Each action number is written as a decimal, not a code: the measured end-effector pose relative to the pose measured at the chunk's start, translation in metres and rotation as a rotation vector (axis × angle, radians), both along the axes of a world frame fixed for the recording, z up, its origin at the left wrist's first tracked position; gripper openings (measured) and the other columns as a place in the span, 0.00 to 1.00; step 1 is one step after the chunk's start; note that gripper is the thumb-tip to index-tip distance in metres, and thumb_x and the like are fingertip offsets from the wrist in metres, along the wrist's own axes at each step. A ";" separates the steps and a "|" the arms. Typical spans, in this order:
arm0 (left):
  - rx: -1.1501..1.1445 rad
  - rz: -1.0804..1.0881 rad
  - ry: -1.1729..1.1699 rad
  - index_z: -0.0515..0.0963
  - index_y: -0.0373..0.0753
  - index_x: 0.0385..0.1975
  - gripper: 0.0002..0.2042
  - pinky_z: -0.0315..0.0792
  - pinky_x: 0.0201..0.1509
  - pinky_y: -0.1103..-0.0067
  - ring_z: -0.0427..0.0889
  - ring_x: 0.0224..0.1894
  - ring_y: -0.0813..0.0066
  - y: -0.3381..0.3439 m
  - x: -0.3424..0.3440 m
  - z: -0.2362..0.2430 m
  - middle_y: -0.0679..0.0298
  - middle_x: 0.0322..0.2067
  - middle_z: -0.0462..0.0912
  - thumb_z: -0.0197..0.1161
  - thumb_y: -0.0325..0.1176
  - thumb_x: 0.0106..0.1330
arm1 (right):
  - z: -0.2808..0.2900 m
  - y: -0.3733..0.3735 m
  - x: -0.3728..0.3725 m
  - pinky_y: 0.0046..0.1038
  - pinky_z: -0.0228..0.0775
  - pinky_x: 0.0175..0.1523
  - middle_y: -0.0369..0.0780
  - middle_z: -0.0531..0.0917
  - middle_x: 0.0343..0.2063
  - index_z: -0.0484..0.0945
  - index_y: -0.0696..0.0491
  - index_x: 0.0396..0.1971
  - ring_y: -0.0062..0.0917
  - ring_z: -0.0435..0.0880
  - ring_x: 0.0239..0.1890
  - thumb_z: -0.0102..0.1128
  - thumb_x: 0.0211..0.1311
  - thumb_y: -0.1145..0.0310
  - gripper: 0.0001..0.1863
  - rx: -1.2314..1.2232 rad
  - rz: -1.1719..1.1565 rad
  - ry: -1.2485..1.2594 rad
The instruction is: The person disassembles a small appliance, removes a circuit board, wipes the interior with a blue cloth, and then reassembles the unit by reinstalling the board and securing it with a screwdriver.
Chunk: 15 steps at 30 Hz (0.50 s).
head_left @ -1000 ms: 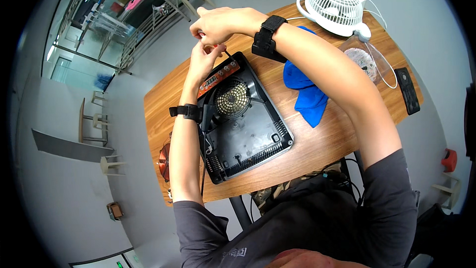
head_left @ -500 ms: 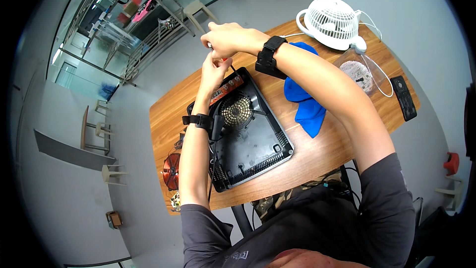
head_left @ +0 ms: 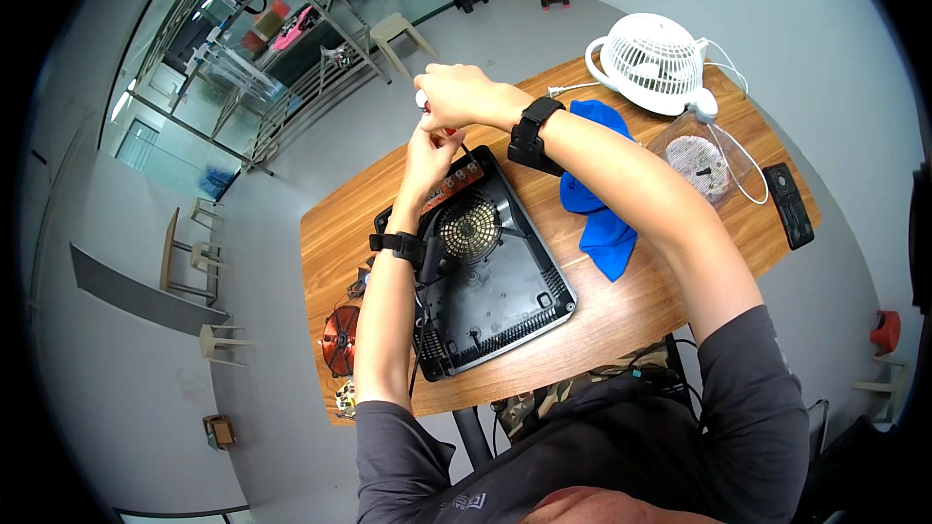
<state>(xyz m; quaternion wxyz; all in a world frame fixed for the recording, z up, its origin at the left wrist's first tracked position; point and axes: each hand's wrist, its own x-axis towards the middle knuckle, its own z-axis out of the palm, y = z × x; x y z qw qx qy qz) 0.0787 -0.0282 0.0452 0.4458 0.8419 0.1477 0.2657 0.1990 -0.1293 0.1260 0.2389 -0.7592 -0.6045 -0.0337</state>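
Note:
My right hand [head_left: 458, 97] is closed around what looks like a screwdriver, whose white handle end [head_left: 421, 99] shows past the fingers. Just below it my left hand [head_left: 432, 157] is closed, its fingers pinched about the red part of the same tool. The thin dark shaft slants down toward an opened black cooker housing [head_left: 495, 301] on the table; the tip cannot be made out. Along the housing's far end runs a brown-orange circuit board [head_left: 458, 182], partly behind my left forearm. A round fan grille [head_left: 470, 229] sits in the housing.
A blue cloth [head_left: 610, 238] lies under my right forearm. Farther right are a white caged fan [head_left: 652, 58], a clear plate with a round mesh disc [head_left: 697, 157] and a long black part [head_left: 788, 206]. A red-copper coil [head_left: 340, 340] lies by the wooden table's [head_left: 621, 315] left edge.
The whole view has shifted slightly, so the table sits a little lower. Both hands stay together on the tool; more of its white end shows beside my right hand.

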 end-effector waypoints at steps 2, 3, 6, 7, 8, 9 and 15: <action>-0.030 -0.034 0.015 0.78 0.31 0.37 0.15 0.73 0.36 0.77 0.77 0.28 0.81 0.011 -0.002 -0.004 0.66 0.26 0.82 0.74 0.34 0.59 | -0.005 0.001 -0.001 0.42 0.78 0.50 0.48 0.81 0.42 0.79 0.57 0.44 0.46 0.84 0.45 0.69 0.51 0.52 0.27 0.043 -0.039 0.066; -0.044 -0.053 0.020 0.78 0.31 0.38 0.15 0.73 0.36 0.78 0.77 0.28 0.81 0.015 -0.003 -0.004 0.66 0.26 0.83 0.74 0.34 0.60 | -0.005 0.001 -0.001 0.43 0.77 0.51 0.48 0.81 0.43 0.78 0.57 0.45 0.46 0.84 0.46 0.69 0.51 0.52 0.27 0.066 -0.059 0.098; 0.036 0.026 0.067 0.79 0.30 0.38 0.16 0.74 0.38 0.78 0.79 0.29 0.80 0.017 -0.004 0.000 0.64 0.28 0.84 0.74 0.35 0.59 | -0.007 0.002 -0.008 0.41 0.79 0.51 0.51 0.81 0.45 0.78 0.57 0.48 0.46 0.85 0.47 0.71 0.50 0.55 0.29 0.085 -0.108 0.090; 0.129 0.119 0.104 0.78 0.29 0.37 0.17 0.75 0.40 0.76 0.82 0.33 0.77 0.007 -0.006 0.007 0.61 0.30 0.85 0.75 0.36 0.58 | -0.009 0.000 -0.010 0.41 0.79 0.52 0.52 0.82 0.44 0.80 0.58 0.44 0.46 0.85 0.47 0.72 0.49 0.55 0.27 0.122 -0.105 0.054; 0.151 0.119 0.102 0.78 0.29 0.37 0.17 0.75 0.41 0.75 0.82 0.34 0.77 0.006 -0.004 0.006 0.60 0.31 0.85 0.76 0.36 0.57 | -0.007 0.001 -0.010 0.41 0.79 0.52 0.52 0.82 0.44 0.81 0.58 0.43 0.47 0.85 0.46 0.72 0.49 0.55 0.26 0.087 -0.101 0.072; 0.173 0.122 0.102 0.78 0.29 0.37 0.18 0.75 0.42 0.75 0.82 0.35 0.76 0.005 -0.004 0.004 0.60 0.32 0.85 0.76 0.36 0.57 | -0.006 0.002 -0.010 0.41 0.79 0.52 0.52 0.81 0.44 0.81 0.58 0.42 0.47 0.85 0.46 0.73 0.49 0.56 0.25 0.051 -0.092 0.092; 0.142 0.042 0.035 0.79 0.32 0.40 0.16 0.75 0.40 0.75 0.81 0.34 0.75 0.009 -0.004 -0.005 0.60 0.33 0.85 0.74 0.36 0.59 | -0.013 0.001 -0.011 0.44 0.78 0.49 0.55 0.80 0.45 0.80 0.62 0.35 0.49 0.83 0.45 0.70 0.48 0.57 0.22 0.135 -0.078 0.152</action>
